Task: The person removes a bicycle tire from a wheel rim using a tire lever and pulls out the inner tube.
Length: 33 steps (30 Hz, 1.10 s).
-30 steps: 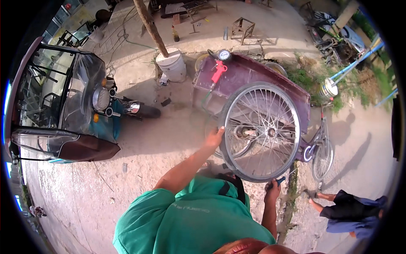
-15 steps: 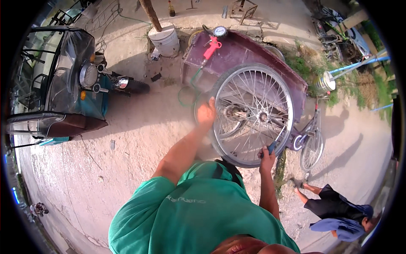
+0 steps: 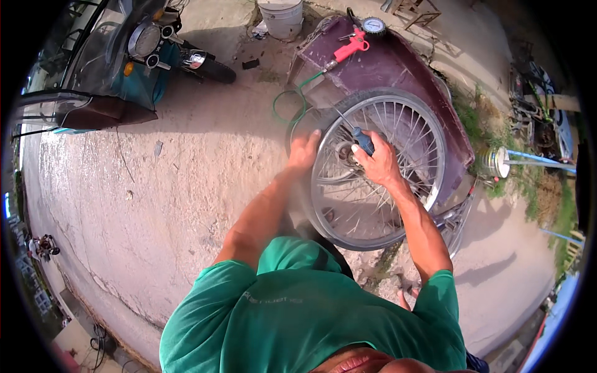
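Observation:
My left hand (image 3: 303, 150) is closed on the left side of a spoked bicycle wheel (image 3: 373, 242), gripping its tyre. My right hand (image 3: 379, 160) grips a screwdriver (image 3: 362, 140) by its dark blue handle; its thin shaft points up-left toward the wheel's upper-left rim, and I cannot tell whether the tip touches it. The wheel is held over a purple metal cart body (image 3: 398, 68), with another hub and wheel partly visible through the spokes. A pink inflator gun (image 3: 353, 45) with a round gauge rests on the cart, and a green hose (image 3: 287, 118) runs from it.
A covered motor tricycle (image 3: 106, 112) stands upper left, a white bucket (image 3: 280, 18) at the top. A small bucket with pipes (image 3: 494, 163) and some weeds are at the right, bicycle parts (image 3: 454, 217) beside the wheel. Another person's foot (image 3: 407, 295) shows behind my right arm.
My right hand has risen from the wheel's lower right up across the spokes with the screwdriver, its shaft swinging toward the upper left. The view has shifted; the other person is mostly hidden.

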### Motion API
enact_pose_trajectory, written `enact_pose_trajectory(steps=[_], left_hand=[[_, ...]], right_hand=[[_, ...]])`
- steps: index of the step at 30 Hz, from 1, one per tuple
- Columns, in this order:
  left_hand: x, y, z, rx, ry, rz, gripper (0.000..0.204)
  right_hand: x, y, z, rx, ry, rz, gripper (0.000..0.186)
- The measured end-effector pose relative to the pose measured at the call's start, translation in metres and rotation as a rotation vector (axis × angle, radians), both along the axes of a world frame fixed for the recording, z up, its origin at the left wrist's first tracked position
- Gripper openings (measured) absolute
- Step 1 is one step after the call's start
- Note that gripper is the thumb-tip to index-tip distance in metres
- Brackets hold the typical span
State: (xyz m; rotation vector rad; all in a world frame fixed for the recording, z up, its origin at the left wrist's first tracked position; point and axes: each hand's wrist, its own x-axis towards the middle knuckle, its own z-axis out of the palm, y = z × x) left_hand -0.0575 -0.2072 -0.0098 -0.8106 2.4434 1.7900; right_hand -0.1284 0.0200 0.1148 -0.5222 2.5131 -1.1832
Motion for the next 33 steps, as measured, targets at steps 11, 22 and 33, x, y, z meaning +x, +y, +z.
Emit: enact_pose_trajectory(steps=[11,22,33], left_hand=[[-0.003,-0.003,-0.007,0.326,-0.043,-0.109,0.058],[-0.009,-0.016,-0.005,0.381,-0.072,-0.142,0.056],[-0.012,-0.018,-0.007,0.422,-0.123,-0.161,0.056]], right_hand=[[-0.112,-0.060,0.103,0.486,0.101,0.573,0.044],[-0.155,-0.161,0.135,0.995,0.089,0.964,0.035],[-0.163,-0.270,0.084,1.420,0.051,1.115,0.034]])
